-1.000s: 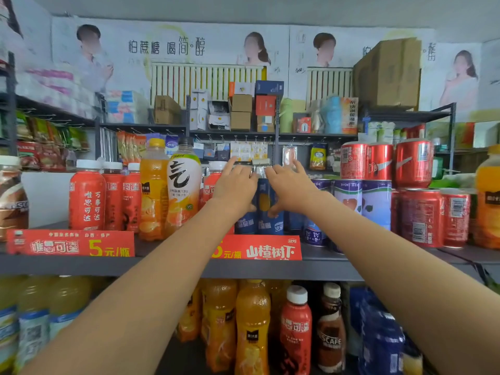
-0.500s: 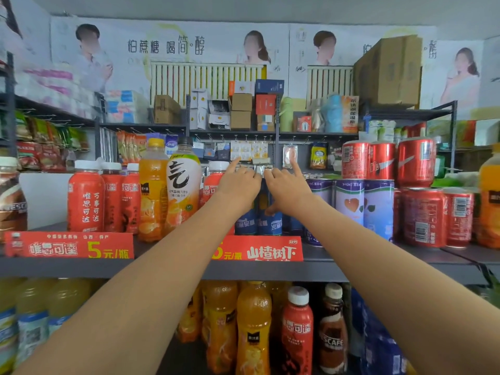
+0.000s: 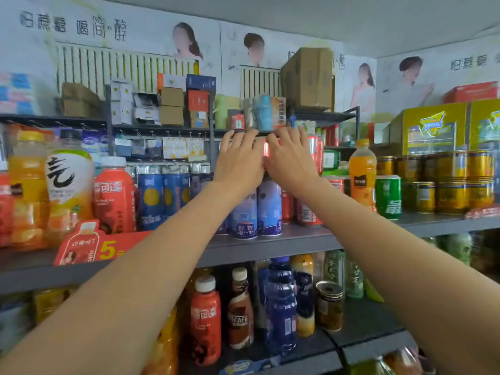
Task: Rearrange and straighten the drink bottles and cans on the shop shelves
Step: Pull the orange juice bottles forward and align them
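Both of my arms reach up to the middle shelf [image 3: 303,240]. My left hand [image 3: 239,161] and my right hand [image 3: 290,161] lie side by side, fingers spread, against red cans [image 3: 266,150] stacked on top of pale blue cans [image 3: 269,209]. Only a strip of red can shows between the hands, and more red cans [image 3: 307,212] stand behind my right wrist. Whether the fingers curl round a can is hidden. Dark blue cans [image 3: 151,198] stand to the left.
Left of the blue cans stand a red bottle [image 3: 115,196], a white-labelled bottle [image 3: 70,185] and orange bottles. To the right are an orange bottle [image 3: 362,174], a green can [image 3: 388,196] and stacked gold cans [image 3: 451,182]. The lower shelf holds several bottles and a jar [image 3: 329,304].
The view has swung right. Both hands left the dark blue cans and moved right onto the red cans stacked above the pale blue ones.
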A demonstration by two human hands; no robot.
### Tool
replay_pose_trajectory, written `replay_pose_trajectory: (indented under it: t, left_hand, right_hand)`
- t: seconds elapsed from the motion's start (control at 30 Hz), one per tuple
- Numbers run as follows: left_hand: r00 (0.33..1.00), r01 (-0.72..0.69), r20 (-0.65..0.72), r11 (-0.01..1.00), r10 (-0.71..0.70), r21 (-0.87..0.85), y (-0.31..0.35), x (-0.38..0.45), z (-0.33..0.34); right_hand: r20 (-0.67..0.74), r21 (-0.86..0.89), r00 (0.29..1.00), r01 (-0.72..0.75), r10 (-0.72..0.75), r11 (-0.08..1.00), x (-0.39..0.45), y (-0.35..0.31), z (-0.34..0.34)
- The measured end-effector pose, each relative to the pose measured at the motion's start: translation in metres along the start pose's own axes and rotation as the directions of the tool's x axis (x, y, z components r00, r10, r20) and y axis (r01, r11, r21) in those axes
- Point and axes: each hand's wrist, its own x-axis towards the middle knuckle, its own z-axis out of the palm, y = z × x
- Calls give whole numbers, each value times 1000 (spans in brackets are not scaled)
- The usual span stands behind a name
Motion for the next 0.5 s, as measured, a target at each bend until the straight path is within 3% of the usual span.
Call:
replay_pose_trajectory:
  t: [0.07,0.13,0.27,0.4,0.5]
  left_hand:
    - [999,-33,-13,999,34,12,32,10,12]
    - [998,-63,-20,998,63,2,65,18,27]
    - [995,-86,-52,996,85,-13,131,38,61]
    - [994,-28,108,999,31,-26,189,59,100]
    - [988,-12,151,1000,11,7,216,67,117]
  right_hand:
    - [-31,-3,997,-71,71,997,-12,35,0]
    - [24,-27,990,-140,141,990,-26,70,1]
    - [101,-94,980,-162,171,982,-54,150,6]
    - [212,-74,959,-177,189,981,-70,225,18]
    - [287,4,936,-215,205,977,-69,256,33]
